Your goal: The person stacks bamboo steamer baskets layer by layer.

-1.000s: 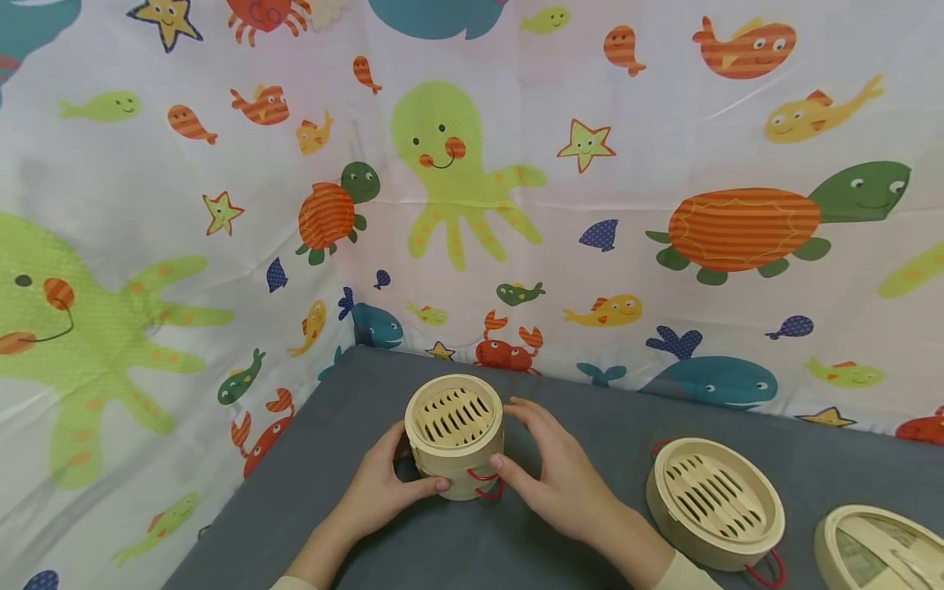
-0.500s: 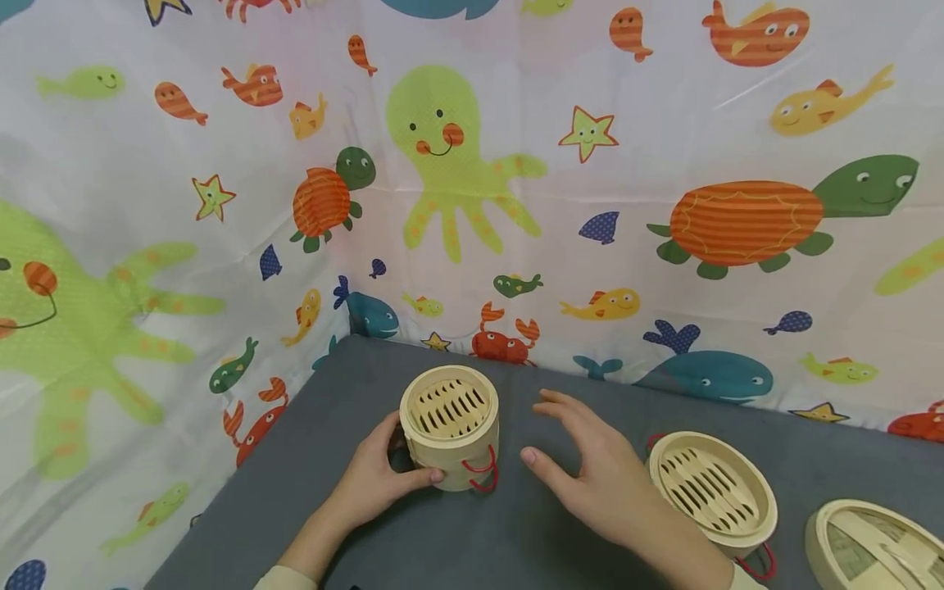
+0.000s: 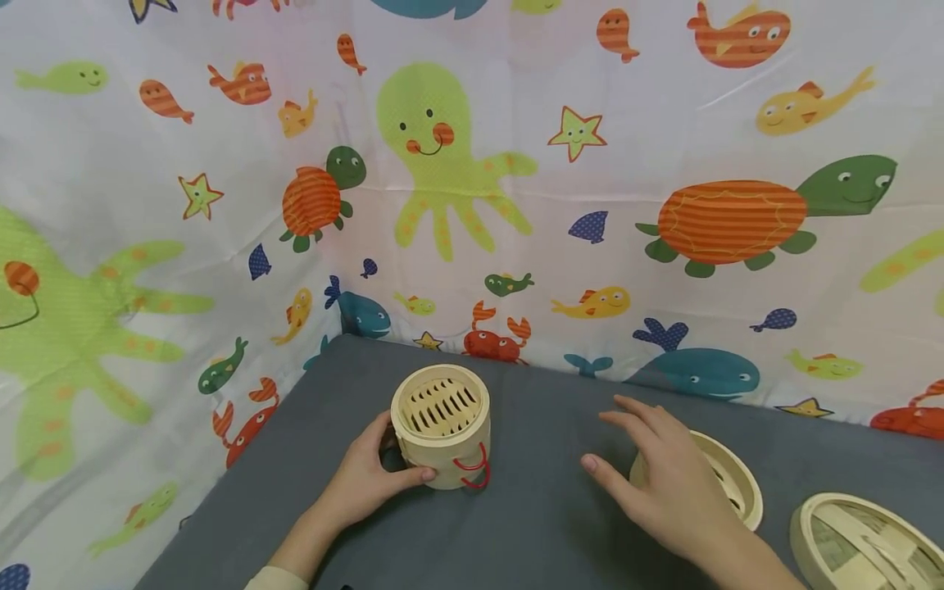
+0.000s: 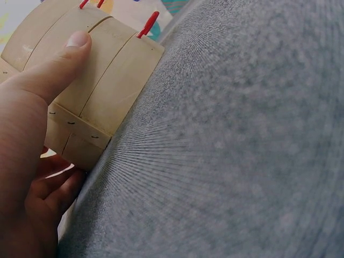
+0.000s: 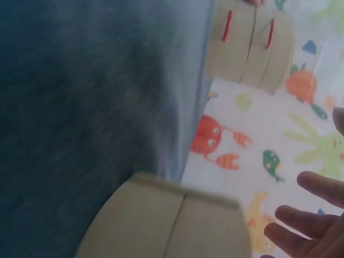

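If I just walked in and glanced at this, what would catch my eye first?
Probably the bright sea-creature curtain behind the grey table, with its big green octopus and striped turtle. Next, the small stacked bamboo steamer at the table's middle, which the left hand grips. The right hand hovers, fingers spread, over a wider steamer basket to the right.

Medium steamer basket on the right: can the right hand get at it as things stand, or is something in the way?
Probably yes. The right hand is spread open, holding nothing, right over the medium steamer basket. Nothing lies between them. The left hand grips the small stacked steamer, well clear.
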`<action>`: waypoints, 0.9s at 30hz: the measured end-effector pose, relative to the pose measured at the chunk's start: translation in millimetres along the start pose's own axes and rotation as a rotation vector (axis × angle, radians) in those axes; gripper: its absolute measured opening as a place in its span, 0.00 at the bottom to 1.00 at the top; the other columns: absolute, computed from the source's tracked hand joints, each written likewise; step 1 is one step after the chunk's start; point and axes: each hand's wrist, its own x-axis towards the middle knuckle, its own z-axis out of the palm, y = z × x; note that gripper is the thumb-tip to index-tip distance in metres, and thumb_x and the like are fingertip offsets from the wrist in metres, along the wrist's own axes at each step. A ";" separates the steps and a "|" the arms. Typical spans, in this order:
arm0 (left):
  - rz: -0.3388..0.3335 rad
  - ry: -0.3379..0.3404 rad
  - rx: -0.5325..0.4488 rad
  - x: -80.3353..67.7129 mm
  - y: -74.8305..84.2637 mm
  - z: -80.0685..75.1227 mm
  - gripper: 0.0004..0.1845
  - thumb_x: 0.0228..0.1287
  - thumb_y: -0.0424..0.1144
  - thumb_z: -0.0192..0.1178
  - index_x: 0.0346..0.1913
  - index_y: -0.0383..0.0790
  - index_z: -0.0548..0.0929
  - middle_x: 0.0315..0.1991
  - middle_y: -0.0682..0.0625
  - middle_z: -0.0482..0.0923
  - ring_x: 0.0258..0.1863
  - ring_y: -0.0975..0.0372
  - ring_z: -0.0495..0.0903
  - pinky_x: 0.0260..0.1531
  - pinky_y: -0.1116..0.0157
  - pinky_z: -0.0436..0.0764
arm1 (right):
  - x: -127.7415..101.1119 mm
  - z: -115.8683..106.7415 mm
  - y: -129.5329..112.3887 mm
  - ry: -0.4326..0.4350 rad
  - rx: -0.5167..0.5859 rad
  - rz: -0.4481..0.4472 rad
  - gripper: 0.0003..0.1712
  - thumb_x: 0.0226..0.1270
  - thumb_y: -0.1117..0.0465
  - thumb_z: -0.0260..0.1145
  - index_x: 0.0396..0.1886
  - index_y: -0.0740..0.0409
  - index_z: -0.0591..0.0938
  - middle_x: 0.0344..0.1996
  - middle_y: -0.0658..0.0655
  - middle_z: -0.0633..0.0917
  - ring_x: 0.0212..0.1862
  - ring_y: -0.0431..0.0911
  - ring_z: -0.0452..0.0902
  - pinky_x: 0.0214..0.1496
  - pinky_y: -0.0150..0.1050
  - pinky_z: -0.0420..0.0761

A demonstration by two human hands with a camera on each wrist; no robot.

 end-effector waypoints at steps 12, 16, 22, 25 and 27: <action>0.007 -0.002 -0.006 -0.4 -0.1 -0.1 0.56 0.52 0.56 0.88 0.82 0.54 0.68 0.69 0.57 0.79 0.66 0.61 0.80 0.65 0.54 0.81 | -28.0 -19.9 32.3 -0.073 -0.090 0.088 0.25 0.65 0.38 0.82 0.53 0.47 0.89 0.67 0.67 0.82 0.66 0.67 0.77 0.62 0.77 0.71; 0.021 -0.005 -0.004 0.1 -1.2 0.2 0.56 0.54 0.56 0.87 0.83 0.54 0.67 0.69 0.57 0.79 0.66 0.60 0.81 0.65 0.55 0.81 | -38.4 -25.6 42.8 -0.091 -0.098 0.123 0.27 0.64 0.38 0.83 0.53 0.47 0.89 0.67 0.67 0.81 0.66 0.68 0.75 0.62 0.77 0.70; 0.044 -0.008 -0.009 0.4 -0.8 0.1 0.55 0.56 0.55 0.86 0.83 0.54 0.66 0.70 0.57 0.78 0.67 0.60 0.81 0.64 0.55 0.82 | -50.7 -33.3 56.8 -0.104 -0.108 0.173 0.26 0.63 0.39 0.84 0.50 0.48 0.87 0.66 0.74 0.78 0.63 0.73 0.74 0.54 0.78 0.73; 0.051 -0.008 -0.005 0.3 0.3 0.1 0.55 0.56 0.55 0.87 0.83 0.54 0.66 0.70 0.57 0.78 0.67 0.60 0.80 0.64 0.55 0.82 | -54.7 -37.3 63.4 -0.144 -0.108 0.210 0.24 0.63 0.37 0.83 0.45 0.46 0.85 0.69 0.77 0.75 0.65 0.77 0.71 0.53 0.80 0.72; 0.048 -0.006 -0.004 -0.3 0.7 0.0 0.55 0.55 0.54 0.87 0.83 0.54 0.67 0.70 0.57 0.78 0.67 0.59 0.81 0.64 0.56 0.82 | -57.4 -38.5 66.4 -0.170 -0.108 0.224 0.23 0.64 0.35 0.81 0.42 0.44 0.82 0.69 0.78 0.74 0.66 0.78 0.70 0.54 0.81 0.72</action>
